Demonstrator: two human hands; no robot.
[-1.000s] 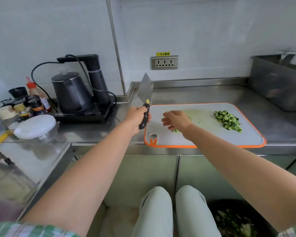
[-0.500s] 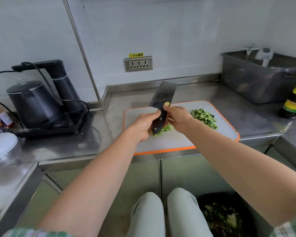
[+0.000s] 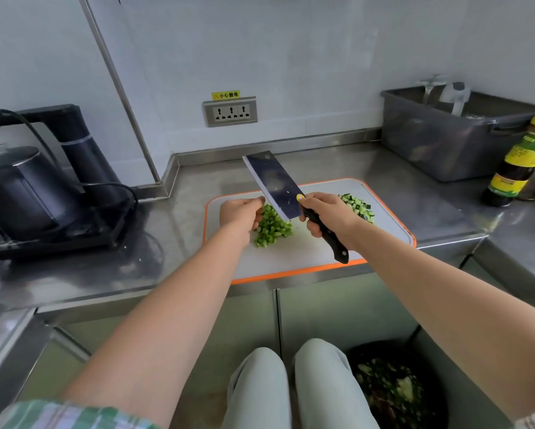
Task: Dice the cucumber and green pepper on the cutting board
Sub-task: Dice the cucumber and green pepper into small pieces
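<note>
Black-handled cleaver [image 3: 275, 185] clenched in right hand [image 3: 329, 216], blade tilted up-left above light-green dice pile [image 3: 272, 229] on cutting board [image 3: 294, 258]. Left hand [image 3: 239, 213] against pile's left side, fingers bent; grasp unclear. Darker cucumber dice [image 3: 357, 207] behind right hand.

A pale wall [image 3: 321, 57] with a vertical metal strip [image 3: 119, 88] and a triple socket [image 3: 230, 112] rises beyond the fingers [image 3: 312, 232], above a steel table [image 3: 321, 162] whose cabinet doors [image 3: 337, 305] stand below them, all in soft even light.
</note>
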